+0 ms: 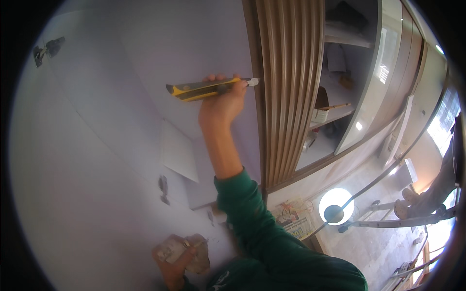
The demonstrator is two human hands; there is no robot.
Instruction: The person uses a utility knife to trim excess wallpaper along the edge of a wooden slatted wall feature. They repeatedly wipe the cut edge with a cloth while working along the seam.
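My right hand (222, 102), in a green sleeve, is closed around a yellow and black utility knife (194, 90). The knife lies roughly level, its blade end pointing right. That tip meets, or comes very close to, the dark brown edge strip (256, 53) beside a fluted brown wood panel (290, 82); I cannot tell whether they touch. Low in the view, my left hand (175, 267) is closed on a crumpled, translucent brownish piece (198, 259) whose kind I cannot make out. Pale cabinet surfaces (194, 36) surround both hands.
Metal hinges (164, 189) show on the white surface (87, 194) at left. Right of the panel stand open shelves (347, 40) with assorted items. Below are a bright round lamp (342, 195), printed paper (293, 218) and a ladder (403, 223) bearing another person's feet (405, 203).
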